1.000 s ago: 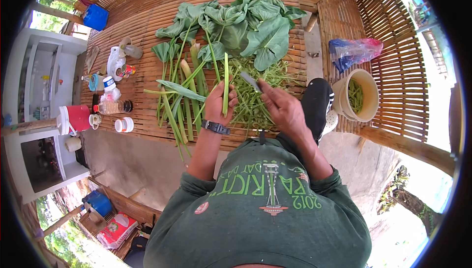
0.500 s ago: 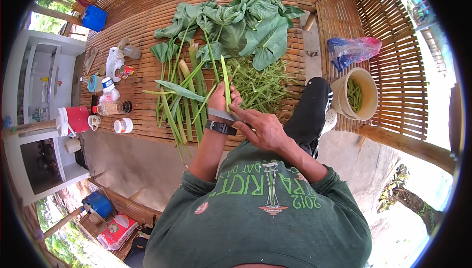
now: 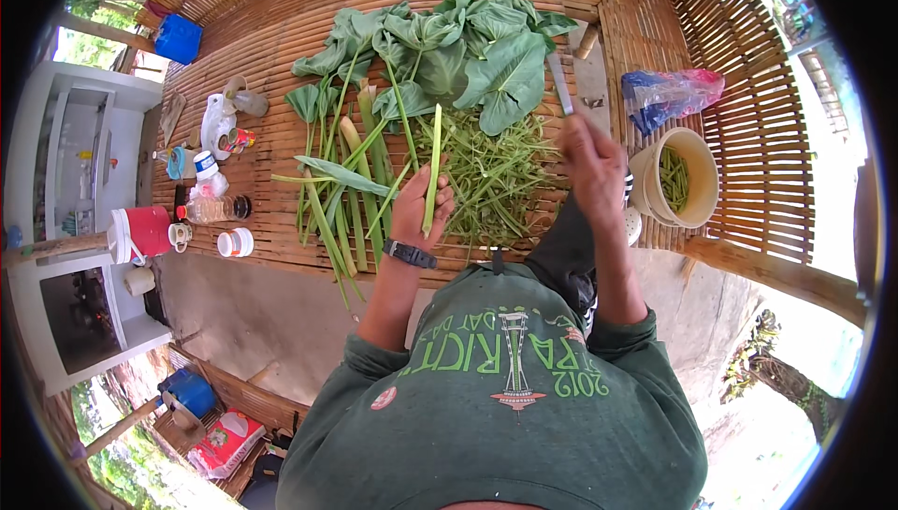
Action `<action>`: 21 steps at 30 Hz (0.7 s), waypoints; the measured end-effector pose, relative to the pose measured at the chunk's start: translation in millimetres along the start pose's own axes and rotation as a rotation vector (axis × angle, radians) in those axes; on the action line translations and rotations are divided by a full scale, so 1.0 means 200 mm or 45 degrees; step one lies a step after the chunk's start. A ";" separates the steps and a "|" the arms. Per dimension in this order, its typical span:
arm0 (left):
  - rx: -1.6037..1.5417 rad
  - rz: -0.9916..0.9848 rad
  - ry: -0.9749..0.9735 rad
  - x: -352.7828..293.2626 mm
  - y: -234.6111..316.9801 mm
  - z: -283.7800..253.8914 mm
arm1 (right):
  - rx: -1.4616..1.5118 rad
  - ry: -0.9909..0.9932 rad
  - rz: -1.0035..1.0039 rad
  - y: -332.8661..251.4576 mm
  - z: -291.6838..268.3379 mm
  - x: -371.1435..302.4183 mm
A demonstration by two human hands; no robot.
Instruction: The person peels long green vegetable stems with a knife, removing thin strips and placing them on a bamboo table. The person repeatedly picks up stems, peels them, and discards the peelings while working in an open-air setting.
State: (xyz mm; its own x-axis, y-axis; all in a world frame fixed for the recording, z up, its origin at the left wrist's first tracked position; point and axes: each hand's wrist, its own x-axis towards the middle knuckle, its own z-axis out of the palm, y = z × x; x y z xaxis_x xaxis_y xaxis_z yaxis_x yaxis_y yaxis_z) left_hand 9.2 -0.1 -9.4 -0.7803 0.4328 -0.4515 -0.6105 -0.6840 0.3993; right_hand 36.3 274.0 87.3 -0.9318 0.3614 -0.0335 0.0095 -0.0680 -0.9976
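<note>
A pale green stalk (image 3: 432, 168) stands nearly upright in my left hand (image 3: 417, 206), whose fingers close round it. My right hand (image 3: 595, 160) is raised off to the right, wrapped round the handle of a knife (image 3: 561, 85) with its blade pointing away from me. Between the hands lies a heap of thin green peelings (image 3: 496, 178) on the bamboo platform. Broad dark green leaves (image 3: 510, 75) are spread behind it. Left of my left hand, several long uncut stalks (image 3: 348, 196) lie side by side, some with leaves still on.
A cream bucket (image 3: 702, 182) holding cut green pieces stands at the right, near a blue and red plastic bag (image 3: 669, 98). At the left edge of the platform are an oil bottle (image 3: 217, 208), a red jug (image 3: 140, 233), a white-lidded jar (image 3: 235, 242) and a mug (image 3: 181, 236).
My right hand has swung right and away with the knife, leaving the stalk. The left hand still grips the stalk, now apart from the blade.
</note>
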 end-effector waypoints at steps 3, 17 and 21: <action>0.202 0.117 0.215 -0.03 0.00 -0.02 | -0.049 0.181 -0.086 -0.14 -0.09 0.06; 1.718 0.510 0.409 -0.08 -0.02 -0.02 | -1.104 -0.281 -0.260 0.40 0.10 -0.11; 2.230 0.660 0.298 -0.13 0.00 0.09 | -1.073 -0.448 -0.419 0.32 0.14 -0.08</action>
State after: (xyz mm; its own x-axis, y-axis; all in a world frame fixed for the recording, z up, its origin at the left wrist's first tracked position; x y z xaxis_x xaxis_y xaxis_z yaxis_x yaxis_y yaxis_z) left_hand 27.4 -0.9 17.9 -0.9746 0.2174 -0.0542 0.1121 0.6827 0.7221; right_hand 41.8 236.7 25.1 -0.9883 -0.0647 0.1382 -0.1417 0.7247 -0.6744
